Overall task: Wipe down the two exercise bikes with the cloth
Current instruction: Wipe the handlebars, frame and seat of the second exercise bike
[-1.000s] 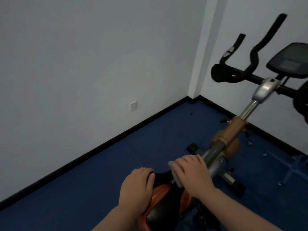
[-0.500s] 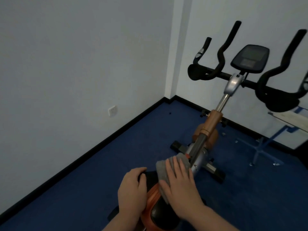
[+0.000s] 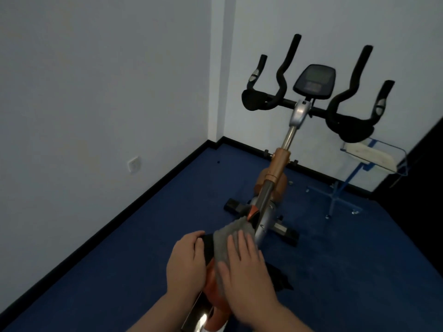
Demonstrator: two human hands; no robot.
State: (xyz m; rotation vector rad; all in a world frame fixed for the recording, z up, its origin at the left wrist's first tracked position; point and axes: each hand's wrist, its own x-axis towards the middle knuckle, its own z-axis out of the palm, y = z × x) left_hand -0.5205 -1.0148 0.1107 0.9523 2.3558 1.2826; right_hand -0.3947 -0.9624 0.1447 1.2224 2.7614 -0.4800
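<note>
right hand (image 3: 244,267) flat on cloth (image 3: 227,238) atop bike saddle (image 3: 208,248)

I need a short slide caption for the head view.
Right hand presses grey cloth on bike saddle; left hand grips it.

Single head view, looking forward and down along the exercise bike (image 3: 275,178) toward the room corner; hands close at the bottom edge (handlebars farther off).
</note>
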